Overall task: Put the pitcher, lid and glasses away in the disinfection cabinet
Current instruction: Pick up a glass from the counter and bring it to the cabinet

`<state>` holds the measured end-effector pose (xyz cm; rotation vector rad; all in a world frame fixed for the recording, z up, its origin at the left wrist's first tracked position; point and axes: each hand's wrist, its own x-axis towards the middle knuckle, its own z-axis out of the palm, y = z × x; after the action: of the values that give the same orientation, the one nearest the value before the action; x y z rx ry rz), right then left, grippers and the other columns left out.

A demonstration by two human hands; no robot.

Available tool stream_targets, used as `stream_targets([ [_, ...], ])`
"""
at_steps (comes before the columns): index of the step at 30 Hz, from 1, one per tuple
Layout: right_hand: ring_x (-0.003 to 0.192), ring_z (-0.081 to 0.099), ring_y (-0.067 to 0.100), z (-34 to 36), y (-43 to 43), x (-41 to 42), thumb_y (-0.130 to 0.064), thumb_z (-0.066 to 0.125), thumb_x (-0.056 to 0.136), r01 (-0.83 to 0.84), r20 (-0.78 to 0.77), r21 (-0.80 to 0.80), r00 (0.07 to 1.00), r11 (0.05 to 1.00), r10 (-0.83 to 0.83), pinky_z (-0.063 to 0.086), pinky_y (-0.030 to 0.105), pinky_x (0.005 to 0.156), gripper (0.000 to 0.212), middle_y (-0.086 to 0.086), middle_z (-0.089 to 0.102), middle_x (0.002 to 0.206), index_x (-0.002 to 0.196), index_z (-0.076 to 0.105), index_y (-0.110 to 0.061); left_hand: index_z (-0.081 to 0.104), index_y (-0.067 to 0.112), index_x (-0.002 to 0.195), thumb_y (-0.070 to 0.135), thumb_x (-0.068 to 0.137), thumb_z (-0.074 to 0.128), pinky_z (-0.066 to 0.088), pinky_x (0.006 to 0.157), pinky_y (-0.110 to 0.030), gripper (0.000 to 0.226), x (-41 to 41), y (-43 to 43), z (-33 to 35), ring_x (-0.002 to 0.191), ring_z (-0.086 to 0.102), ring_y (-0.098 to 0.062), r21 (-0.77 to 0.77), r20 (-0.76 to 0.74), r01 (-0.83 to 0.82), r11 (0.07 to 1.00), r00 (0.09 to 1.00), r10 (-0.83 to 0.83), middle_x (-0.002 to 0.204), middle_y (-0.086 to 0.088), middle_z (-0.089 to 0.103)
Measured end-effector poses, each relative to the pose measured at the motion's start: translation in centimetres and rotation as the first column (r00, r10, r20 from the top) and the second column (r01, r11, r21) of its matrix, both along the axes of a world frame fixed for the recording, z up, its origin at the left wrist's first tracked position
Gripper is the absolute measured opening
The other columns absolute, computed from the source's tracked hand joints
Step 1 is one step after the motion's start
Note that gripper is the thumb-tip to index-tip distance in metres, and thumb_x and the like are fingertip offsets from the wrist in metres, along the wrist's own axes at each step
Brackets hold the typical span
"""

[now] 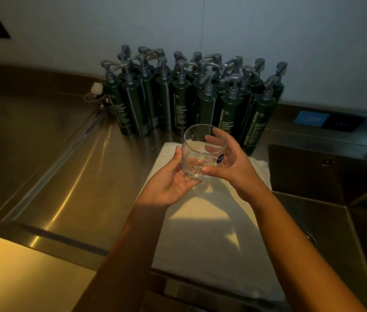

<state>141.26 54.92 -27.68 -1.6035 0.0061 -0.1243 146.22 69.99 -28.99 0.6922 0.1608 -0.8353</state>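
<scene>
Over a white towel (211,221) spread on a stainless-steel counter (65,165), a person's two bare forearms reach forward and meet at a clear drinking glass (197,154), held in the air above the towel's far half. The left hand (173,179) cups the base from the lower left, thumb lying up the glass wall. The right hand (229,163) curls its fingers round the right side, thumb pressed to the lower front, just beside a small blue sticker (220,159). The glass is tilted, its mouth facing up and away. Right of the towel, a deep sink basin (313,172) drops away. Just beyond the towel's far edge, a dense cluster of dark green pump bottles (189,93) stands against the pale wall (268,30), closing off the back of the counter. Beyond the towel to the right, behind the basin, sits a dark control panel (342,123).
</scene>
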Motion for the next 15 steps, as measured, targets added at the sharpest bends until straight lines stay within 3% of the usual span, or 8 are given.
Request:
stream_targets([
  [5,0.117,0.05,0.004,0.7,2.1,1.8,0.003,0.074,0.069,-0.067,-0.002,-0.02,0.998,0.998,0.067,0.05,0.017,0.086,0.081,-0.011,0.049,0.127,0.129,0.036,-0.033,0.054,0.0,0.124,0.035,0.079,0.055,0.051,0.087,-0.043,0.057,0.6,2.5,0.6,0.098,0.065,-0.031,-0.029,0.049,-0.073,0.997,0.996,0.074,0.11,-0.024,0.064],
  [9,0.117,0.051,0.006,1.5,5.1,3.7,0.0,0.075,0.068,-0.136,-0.006,-0.033,0.991,0.99,0.136,0.051,0.019,0.086,0.083,-0.007,0.048,0.132,0.134,0.035,-0.03,0.055,-0.002,0.117,0.036,0.078,0.053,0.056,0.079,-0.039,0.055,1.1,5.8,1.8,0.089,0.069,-0.028,-0.013,0.076,-0.132,0.991,0.988,0.132,0.098,-0.021,0.068],
  [15,0.12,0.047,0.003,3.5,11.4,6.9,-0.003,0.077,0.067,-0.274,0.002,-0.098,0.961,0.957,0.275,0.048,0.027,0.095,0.084,-0.011,0.048,0.13,0.133,0.034,-0.032,0.043,-0.003,0.132,0.033,0.077,0.056,0.049,0.089,-0.046,0.067,1.8,12.7,3.4,0.115,0.055,-0.033,-0.007,0.026,-0.281,0.96,0.959,0.281,0.129,-0.027,0.052],
])
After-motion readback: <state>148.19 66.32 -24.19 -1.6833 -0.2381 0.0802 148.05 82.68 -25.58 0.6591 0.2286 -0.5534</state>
